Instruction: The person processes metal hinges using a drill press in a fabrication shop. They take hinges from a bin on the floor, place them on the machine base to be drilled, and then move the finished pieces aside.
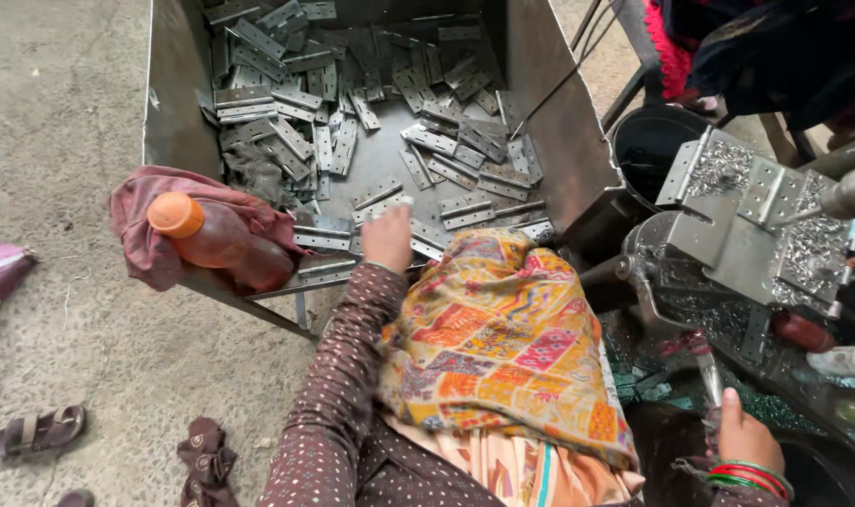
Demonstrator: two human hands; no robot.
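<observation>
The left hand (387, 238) reaches into the metal bin (549, 113), fingers curled down over a steel hinge (401, 201) at the near edge of the loose hinge pile (371, 103); whether it has a firm grip cannot be told. The right hand (742, 437) is closed around a thin lever handle (709, 376) beside the drilling jig (756, 225). Sharp hinge edges and metal shavings (803, 249) could cut bare fingers, and the orange-capped bottle (216, 239) propped on the bin's rim could tip.

Left arm: stretched toward twelve o'clock, in a dotted brown sleeve.
Left hand (388, 239): palm down, fingers curled.
Right hand (742, 434): low at four o'clock, closed fist, thumb up, bangles at the wrist.
</observation>
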